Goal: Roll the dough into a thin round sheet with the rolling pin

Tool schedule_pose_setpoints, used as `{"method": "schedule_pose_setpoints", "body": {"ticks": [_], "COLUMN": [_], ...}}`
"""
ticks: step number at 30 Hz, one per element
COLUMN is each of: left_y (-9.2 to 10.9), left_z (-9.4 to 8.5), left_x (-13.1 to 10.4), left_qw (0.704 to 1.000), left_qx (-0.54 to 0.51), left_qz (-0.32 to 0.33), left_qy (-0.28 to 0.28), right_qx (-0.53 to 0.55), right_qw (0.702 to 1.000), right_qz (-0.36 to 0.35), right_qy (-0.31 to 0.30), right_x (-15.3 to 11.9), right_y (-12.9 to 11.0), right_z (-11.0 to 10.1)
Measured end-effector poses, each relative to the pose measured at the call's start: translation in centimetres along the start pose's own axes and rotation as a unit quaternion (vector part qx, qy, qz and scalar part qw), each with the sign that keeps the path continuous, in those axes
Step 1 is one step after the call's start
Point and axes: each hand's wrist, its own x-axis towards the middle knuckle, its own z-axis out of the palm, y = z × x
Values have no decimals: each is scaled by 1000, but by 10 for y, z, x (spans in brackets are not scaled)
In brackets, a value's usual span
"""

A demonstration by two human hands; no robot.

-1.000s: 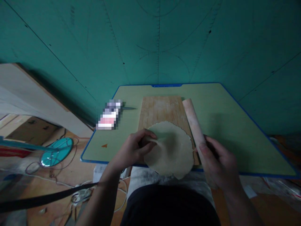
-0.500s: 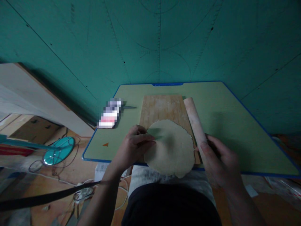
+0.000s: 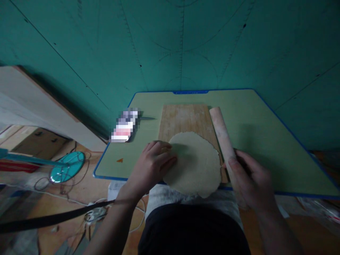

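Note:
A thin, roughly round sheet of dough (image 3: 196, 166) lies on the wooden board (image 3: 186, 117), its near edge hanging over the table's front edge. My left hand (image 3: 156, 159) is at the dough's left edge, fingers bent and slightly parted; whether the fingertips touch the dough is hard to tell. In my right hand (image 3: 251, 173) is a floury wooden rolling pin (image 3: 221, 127), gripped by its near end. The pin slants along the board's right side, its far end pointing toward the wall. My palm hides the near part of the pin.
The light green table (image 3: 255, 124) has a blue rim. On its left lie a pixelated flat object (image 3: 124, 125), a thin blade-like piece (image 3: 147, 118) and a small orange triangle mark (image 3: 119, 160). A green wall (image 3: 159, 42) stands behind. Cables and a round teal base (image 3: 67, 166) are on the floor.
My left fingers have spread apart from a closer pinch at the dough's edge. My right hand still holds the rolling pin in nearly the same place. The view has shifted slightly.

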Motion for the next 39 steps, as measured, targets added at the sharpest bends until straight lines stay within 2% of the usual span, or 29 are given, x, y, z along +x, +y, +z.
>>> {"method": "schedule_pose_setpoints", "body": {"ticks": [18,22,34,39], "left_y": [2,1,-2,-4], "left_z": [-11,-12,-6,-5], "left_x": [14,15,6,4], "left_qw": [984,981,982,989], "left_qx": [94,109,110,85], "left_qz": [134,142,152,123], "left_qy": [-65,-73,-25,6], "right_qx": [-11,-7,-11,-11], "right_qw": [1000,1000,1000,1000], "right_qz": [-25,-18,-8,-5], "right_qy": [3,3,2,3], "right_x": [1,1,0,1], "right_y": [-1,-1,-1,-3], "right_z": [1,1,1,0]}}
